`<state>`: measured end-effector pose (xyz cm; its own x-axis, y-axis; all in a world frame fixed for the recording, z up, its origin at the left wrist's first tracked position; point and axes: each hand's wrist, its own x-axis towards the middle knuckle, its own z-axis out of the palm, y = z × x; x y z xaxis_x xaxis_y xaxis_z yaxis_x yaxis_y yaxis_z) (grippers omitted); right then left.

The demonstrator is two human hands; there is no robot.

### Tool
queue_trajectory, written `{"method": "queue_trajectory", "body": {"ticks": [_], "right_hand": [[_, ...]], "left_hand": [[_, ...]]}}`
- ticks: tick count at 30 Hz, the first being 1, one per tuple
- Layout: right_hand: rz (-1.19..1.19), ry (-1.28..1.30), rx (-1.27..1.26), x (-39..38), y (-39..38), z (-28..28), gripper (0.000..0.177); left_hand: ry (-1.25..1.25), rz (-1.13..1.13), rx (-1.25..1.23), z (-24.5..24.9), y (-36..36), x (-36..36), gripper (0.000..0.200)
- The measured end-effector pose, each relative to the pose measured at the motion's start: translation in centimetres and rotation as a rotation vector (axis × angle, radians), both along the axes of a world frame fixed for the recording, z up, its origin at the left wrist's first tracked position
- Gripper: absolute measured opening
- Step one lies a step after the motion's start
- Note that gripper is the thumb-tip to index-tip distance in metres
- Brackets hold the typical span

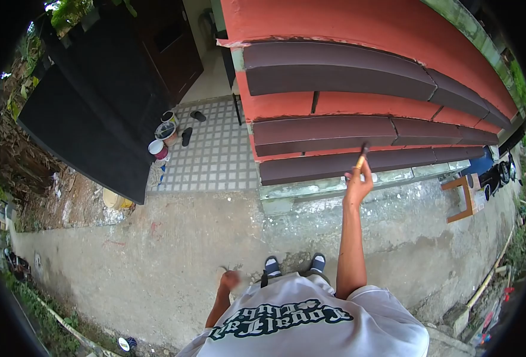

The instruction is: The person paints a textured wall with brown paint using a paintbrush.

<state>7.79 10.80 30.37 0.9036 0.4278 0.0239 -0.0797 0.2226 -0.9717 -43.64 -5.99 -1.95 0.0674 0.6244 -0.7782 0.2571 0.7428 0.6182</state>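
Observation:
Raised toward the wall, my right hand [358, 187] is closed around a paintbrush [361, 160] with a light handle and dark bristles. The bristle end overlaps the lower edge of a dark brown ledge [328, 134] on the orange-red wall [310, 22]. Down at my left side is my left hand [230, 279], its fingers blurred, so I cannot tell whether they hold anything.
Paint buckets [158, 149] and a pail [166, 132] stand by the dark gate [90, 113]. Slippers [187, 137] lie on the tiled entrance [215, 160]. A wooden stool [466, 199] sits at the right on the concrete [185, 238], near a motorcycle [504, 171].

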Motion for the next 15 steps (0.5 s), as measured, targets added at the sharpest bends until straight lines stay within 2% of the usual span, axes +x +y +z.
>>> {"method": "queue_trajectory", "body": {"ticks": [5, 7, 9, 10, 15], "right_hand": [[0.340, -0.081, 0.009, -11.2, 2.8, -0.7, 0.055], [0.442, -0.150, 0.018, -15.3, 2.8, -1.2, 0.054], [0.630, -0.087, -0.020, -17.8, 2.8, -1.3, 0.053], [0.722, -0.057, -0.040, -18.2, 2.7, -1.2, 0.052], [0.714, -0.019, -0.101, -14.3, 2.3, 0.7, 0.049]], "left_hand": [[-0.064, 0.075, -0.036, -1.1, -1.0, -1.4, 0.025], [-0.065, 0.095, -0.044, -1.2, -1.6, -1.7, 0.025], [-0.027, 0.091, -0.054, -1.2, -2.1, -1.6, 0.025], [-0.024, 0.081, -0.059, -1.2, -2.3, -1.7, 0.026], [0.022, 0.032, -0.081, -1.4, -2.7, -2.2, 0.026]]}}
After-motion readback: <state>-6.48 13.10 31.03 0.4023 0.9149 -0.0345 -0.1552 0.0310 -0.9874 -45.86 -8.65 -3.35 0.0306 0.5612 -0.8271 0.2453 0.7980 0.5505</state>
